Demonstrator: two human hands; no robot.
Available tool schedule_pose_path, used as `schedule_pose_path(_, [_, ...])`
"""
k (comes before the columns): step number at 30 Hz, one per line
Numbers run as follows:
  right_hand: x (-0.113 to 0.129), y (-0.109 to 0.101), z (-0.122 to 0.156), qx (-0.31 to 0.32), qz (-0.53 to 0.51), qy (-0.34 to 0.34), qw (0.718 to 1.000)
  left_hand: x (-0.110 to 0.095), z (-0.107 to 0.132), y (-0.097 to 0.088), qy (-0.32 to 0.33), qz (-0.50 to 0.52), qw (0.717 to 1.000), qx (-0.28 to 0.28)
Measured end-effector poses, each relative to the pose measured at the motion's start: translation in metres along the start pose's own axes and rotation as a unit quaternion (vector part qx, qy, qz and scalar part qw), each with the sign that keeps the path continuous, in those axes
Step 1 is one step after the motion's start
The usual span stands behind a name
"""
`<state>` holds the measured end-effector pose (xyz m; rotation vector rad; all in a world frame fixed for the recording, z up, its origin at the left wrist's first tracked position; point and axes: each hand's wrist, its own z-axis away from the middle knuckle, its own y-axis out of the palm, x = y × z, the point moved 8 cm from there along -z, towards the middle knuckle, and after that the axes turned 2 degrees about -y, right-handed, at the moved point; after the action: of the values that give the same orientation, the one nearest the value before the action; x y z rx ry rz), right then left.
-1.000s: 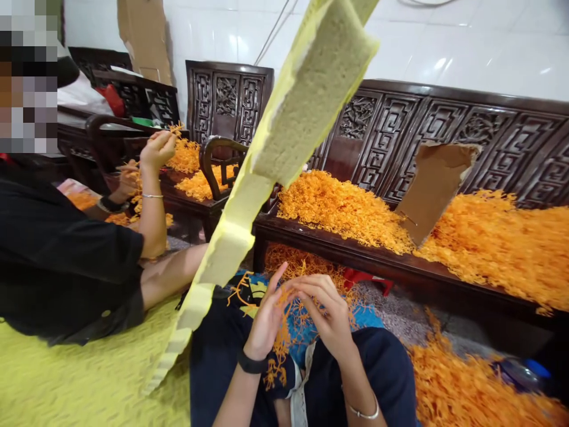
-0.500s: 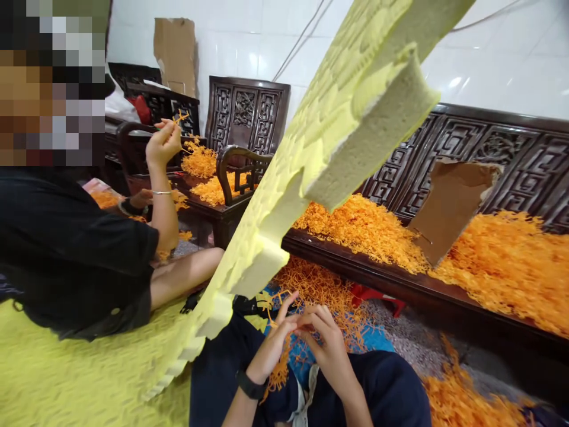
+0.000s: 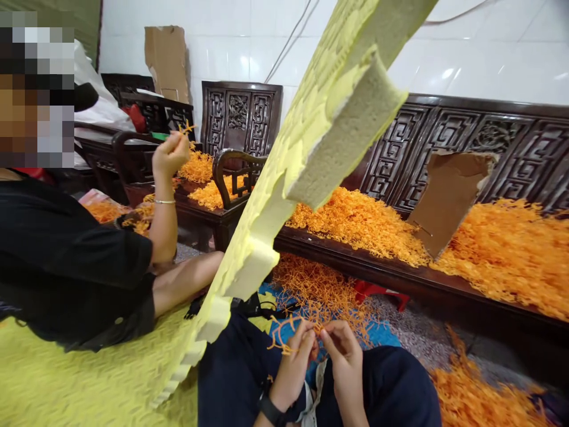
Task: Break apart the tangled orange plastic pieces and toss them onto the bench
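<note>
Low in the view, over my dark trousers, my left hand [image 3: 296,362] and my right hand [image 3: 344,359] meet fingertip to fingertip. Both pinch a small tangle of thin orange strands [image 3: 287,332] that sticks out to the left of my left hand. A black band circles my left wrist. More orange strands [image 3: 317,287] lie on the blue cloth just beyond my hands.
A yellow foam mat [image 3: 284,178] rises diagonally across the view. A dark carved wooden bench [image 3: 400,276] carries heaps of orange strands [image 3: 502,243] and a cardboard piece [image 3: 447,196]. On the left a person in black [image 3: 66,261] holds up a strand.
My hands have dropped lower and closer together, now pinching the strand tangle. The view shifted slightly, and the other person's raised hand stays up with a strand.
</note>
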<state>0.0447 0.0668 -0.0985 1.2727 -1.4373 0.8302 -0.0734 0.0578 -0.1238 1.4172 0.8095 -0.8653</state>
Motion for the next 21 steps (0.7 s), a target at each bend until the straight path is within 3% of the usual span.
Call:
schedule_pose_path(6, [-0.027, -0.013, 0.005, -0.108, -0.133, 0.104, 0.980, 0.006, 0.005, -0.006, 0.043, -0.044, 0.998, 0.001])
schedule_pose_path(10, [-0.033, -0.017, 0.008, -0.141, -0.189, 0.113, 0.965, 0.002, 0.008, -0.006, 0.076, -0.063, 0.995, -0.006])
schedule_pose_path(16, [-0.042, -0.026, 0.005, -0.123, -0.204, 0.137, 0.961, -0.007, 0.009, 0.024, 0.119, -0.183, 0.976, 0.018])
schedule_pose_path(21, [-0.034, -0.045, 0.002, -0.168, -0.202, 0.129, 0.956, -0.008, 0.006, 0.046, 0.156, -0.325, 0.932, 0.026])
